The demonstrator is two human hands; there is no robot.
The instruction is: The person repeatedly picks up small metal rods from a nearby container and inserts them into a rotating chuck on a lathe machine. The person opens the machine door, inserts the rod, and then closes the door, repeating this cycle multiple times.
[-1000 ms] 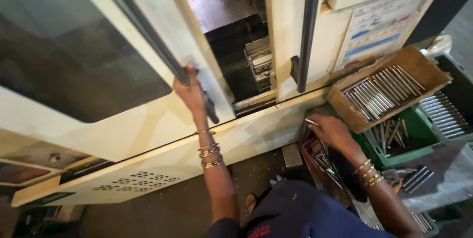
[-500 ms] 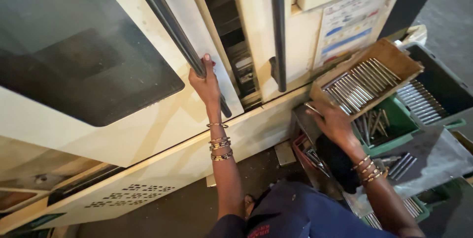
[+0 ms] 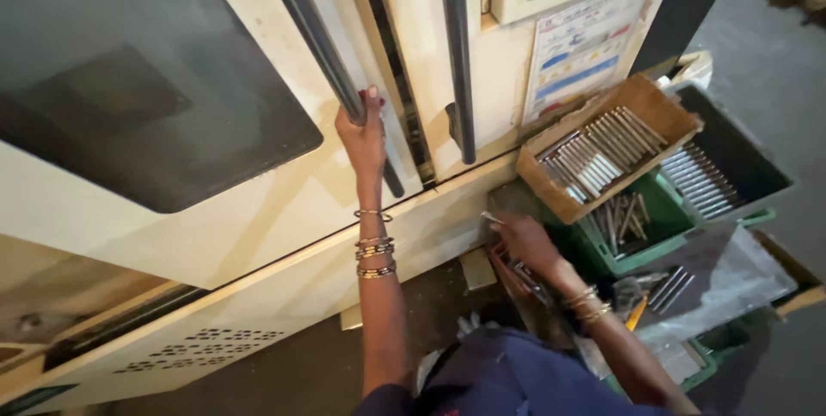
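The cream machine door (image 3: 172, 209) with its dark window fills the left of the view, and the left hand (image 3: 364, 134) is closed around its long grey bar handle (image 3: 323, 46), whose axis runs steeply from upper left down to lower right, the hand sitting near its lower end. To the right, a white sign (image 3: 581, 42) with blue and red bands is stuck below the control panel, above a brown cardboard box (image 3: 602, 154) of metal rods and 2 green crates (image 3: 654, 235). The right hand (image 3: 523, 240) is lower and well apart from the handle, curled on a small metal piece (image 3: 491, 218).
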